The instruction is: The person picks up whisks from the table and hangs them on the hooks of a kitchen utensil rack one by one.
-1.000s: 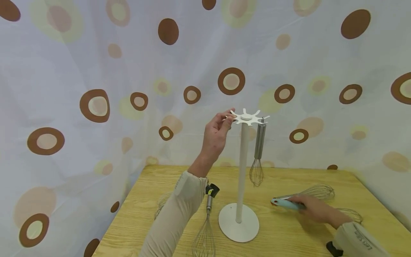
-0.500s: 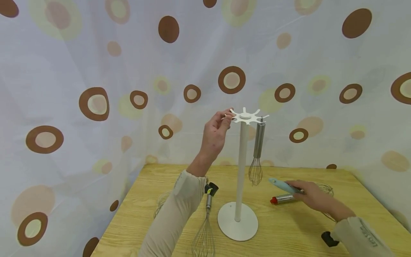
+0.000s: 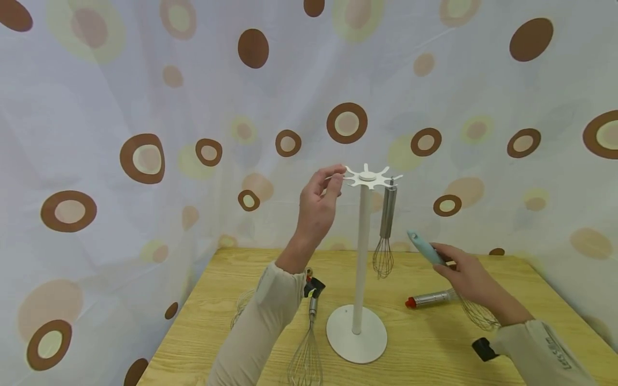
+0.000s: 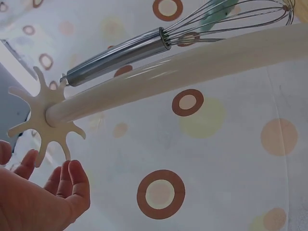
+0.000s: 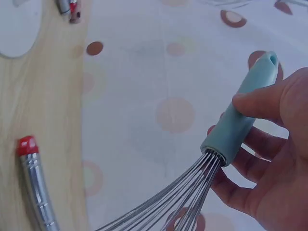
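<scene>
My right hand (image 3: 470, 273) grips a whisk by its light-blue handle (image 3: 424, 248), raised above the table. In the right wrist view its thumb (image 5: 260, 102) lies along the handle and the wires (image 5: 187, 192) slant down left. My left hand (image 3: 316, 206) is up at the white stand's star-shaped top (image 3: 368, 177), its relaxed fingertips right at the ends of two prongs. The left wrist view has these fingers (image 4: 79, 180) spread beneath the prongs. From the far right side of the top hangs a metal-handled whisk (image 3: 388, 214).
The stand's round base (image 3: 357, 348) rests on the wooden table (image 3: 420, 354). A whisk with a red-tipped handle (image 3: 432, 298) lies at right. Another whisk (image 3: 306, 354) lies left of the base, and wire loops (image 3: 241, 305) show behind the left sleeve. A patterned curtain (image 3: 217, 80) stands behind.
My right hand has lifted the blue-handled whisk up off the table, uncovering the red-tipped one. My left hand has shifted slightly left, its fingers now at the prong ends.
</scene>
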### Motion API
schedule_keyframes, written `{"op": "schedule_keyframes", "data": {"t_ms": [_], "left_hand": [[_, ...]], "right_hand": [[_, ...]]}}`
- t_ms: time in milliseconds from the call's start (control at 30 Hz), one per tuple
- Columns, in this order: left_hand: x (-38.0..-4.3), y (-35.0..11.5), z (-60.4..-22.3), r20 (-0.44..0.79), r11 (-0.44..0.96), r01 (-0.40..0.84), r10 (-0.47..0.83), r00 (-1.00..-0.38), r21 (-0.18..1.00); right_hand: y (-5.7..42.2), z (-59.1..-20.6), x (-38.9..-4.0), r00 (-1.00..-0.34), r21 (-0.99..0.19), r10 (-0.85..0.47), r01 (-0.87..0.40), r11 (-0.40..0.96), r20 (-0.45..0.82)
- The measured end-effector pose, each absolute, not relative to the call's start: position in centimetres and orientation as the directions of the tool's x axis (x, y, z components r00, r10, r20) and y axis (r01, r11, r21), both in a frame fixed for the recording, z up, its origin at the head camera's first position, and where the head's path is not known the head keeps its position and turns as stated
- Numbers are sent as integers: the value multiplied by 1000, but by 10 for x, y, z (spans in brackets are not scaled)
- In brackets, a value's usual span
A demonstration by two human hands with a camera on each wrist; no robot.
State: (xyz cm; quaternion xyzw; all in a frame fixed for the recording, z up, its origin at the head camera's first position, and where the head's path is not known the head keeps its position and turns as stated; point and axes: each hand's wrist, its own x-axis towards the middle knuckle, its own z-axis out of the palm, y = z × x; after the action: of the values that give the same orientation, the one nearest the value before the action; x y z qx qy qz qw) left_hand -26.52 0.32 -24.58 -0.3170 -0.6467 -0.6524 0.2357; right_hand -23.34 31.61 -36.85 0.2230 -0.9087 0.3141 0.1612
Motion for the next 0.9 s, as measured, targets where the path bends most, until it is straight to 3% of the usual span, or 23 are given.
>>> {"op": "schedule_keyframes", "data": {"t_ms": [533,900], "left_hand": [[-259,12,-250,732,-41,731,35,-680,681],[-260,14,-249,719,-70,717,30,-694,694]], "right_hand": [[284,-325,-228,-775,-549,-157,-560,621,613],[269,-308,-227,-774,-596,-131,-572,563,619]]}}
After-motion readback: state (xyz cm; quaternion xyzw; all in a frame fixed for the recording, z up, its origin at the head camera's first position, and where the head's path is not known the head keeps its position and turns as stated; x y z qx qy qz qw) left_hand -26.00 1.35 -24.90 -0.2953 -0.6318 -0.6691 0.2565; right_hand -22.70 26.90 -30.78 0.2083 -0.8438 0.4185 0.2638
